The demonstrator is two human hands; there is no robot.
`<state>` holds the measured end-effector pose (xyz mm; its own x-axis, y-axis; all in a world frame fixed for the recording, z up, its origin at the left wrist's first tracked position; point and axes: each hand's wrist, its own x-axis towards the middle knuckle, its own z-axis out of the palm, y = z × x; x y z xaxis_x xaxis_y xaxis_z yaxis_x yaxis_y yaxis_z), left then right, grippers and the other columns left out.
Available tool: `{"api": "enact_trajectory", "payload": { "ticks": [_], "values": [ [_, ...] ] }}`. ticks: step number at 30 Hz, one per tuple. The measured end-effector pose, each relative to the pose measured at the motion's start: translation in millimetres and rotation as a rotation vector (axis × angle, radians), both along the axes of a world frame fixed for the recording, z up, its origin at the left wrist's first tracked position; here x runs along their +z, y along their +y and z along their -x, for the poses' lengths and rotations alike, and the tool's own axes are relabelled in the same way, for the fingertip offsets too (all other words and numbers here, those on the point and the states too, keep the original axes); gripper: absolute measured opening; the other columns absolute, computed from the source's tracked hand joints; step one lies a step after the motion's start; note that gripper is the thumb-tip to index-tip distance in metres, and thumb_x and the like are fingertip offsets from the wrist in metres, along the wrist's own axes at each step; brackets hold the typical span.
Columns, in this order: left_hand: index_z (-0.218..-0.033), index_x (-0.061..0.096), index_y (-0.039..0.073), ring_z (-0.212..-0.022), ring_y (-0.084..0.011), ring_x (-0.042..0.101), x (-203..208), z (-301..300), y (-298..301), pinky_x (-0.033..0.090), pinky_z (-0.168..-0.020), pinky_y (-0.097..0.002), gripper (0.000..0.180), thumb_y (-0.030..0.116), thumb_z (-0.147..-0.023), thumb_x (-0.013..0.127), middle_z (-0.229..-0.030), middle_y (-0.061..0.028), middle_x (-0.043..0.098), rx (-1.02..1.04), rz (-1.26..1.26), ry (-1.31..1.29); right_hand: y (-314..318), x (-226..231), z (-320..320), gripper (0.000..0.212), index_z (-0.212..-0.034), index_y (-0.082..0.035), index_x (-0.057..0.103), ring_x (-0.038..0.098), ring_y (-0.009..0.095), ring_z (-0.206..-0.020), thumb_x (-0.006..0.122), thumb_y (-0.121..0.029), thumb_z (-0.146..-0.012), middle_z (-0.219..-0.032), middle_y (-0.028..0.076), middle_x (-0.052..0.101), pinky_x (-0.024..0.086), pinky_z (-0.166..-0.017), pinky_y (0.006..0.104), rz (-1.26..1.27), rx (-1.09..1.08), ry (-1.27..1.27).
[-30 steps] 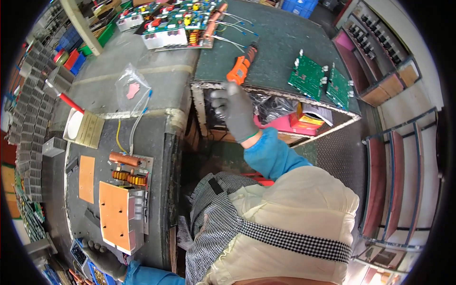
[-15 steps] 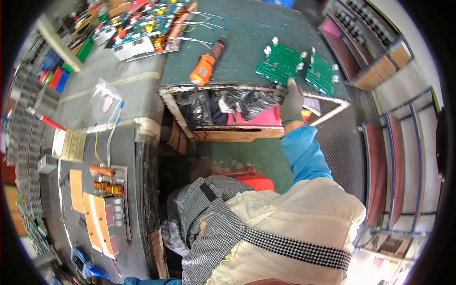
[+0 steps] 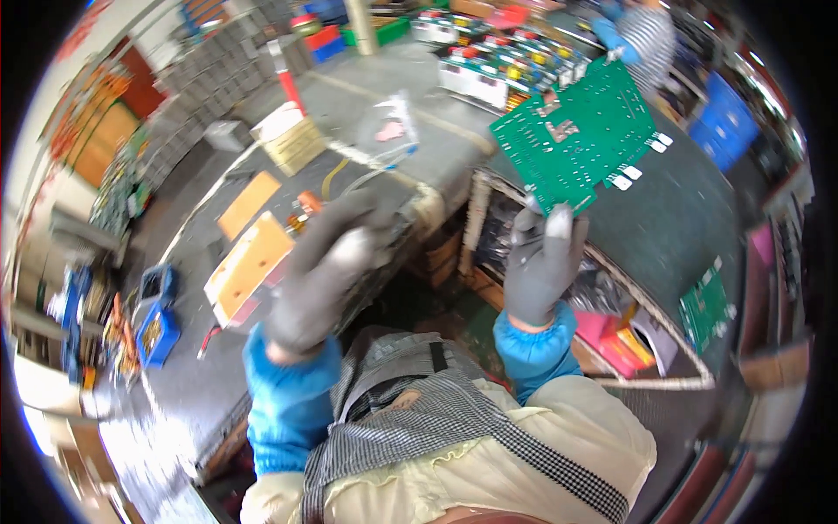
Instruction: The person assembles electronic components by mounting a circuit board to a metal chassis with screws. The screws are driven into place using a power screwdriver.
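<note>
Up in R hand (image 3: 543, 269), grn PCB (image 3: 580, 131), clear of L hand (image 3: 321, 272)

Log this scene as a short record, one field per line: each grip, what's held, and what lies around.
Right grip: grey-gloved, pinching a large green circuit board by its near end
Left grip: grey-gloved, raised, motion-blurred; nothing seen in it
Held board: raised and tilted, white connectors along its edges
Right bench: smaller-looking green board near the edge
Left bench: orange-tan panel; blue bin of small parts
Far bench: populated circuit boards
Others: person in striped top, upper right
</note>
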<state>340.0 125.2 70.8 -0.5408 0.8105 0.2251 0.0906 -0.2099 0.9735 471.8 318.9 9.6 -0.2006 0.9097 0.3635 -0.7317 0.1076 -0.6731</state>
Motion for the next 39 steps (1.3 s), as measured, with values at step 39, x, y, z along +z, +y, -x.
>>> {"api": "enact_trajectory", "payload": {
  "ticks": [39],
  "values": [
    [-0.15,0.033,-0.007,-0.122,-0.0273,0.062,-73.7,49.2,-115.1,0.051,-0.101,-0.0374,0.081,0.048,-0.098,0.062,-0.139,-0.0227,0.058,-0.24,-0.2,-0.469,-7.5,51.2,161.6,0.094,-0.15,-0.004,0.038,0.051,0.028,-0.132,0.085,-0.042,-0.078,-0.144,0.016,0.05,0.044,-0.111,0.0438,-1.363,0.961,-0.45]
  ]
}}
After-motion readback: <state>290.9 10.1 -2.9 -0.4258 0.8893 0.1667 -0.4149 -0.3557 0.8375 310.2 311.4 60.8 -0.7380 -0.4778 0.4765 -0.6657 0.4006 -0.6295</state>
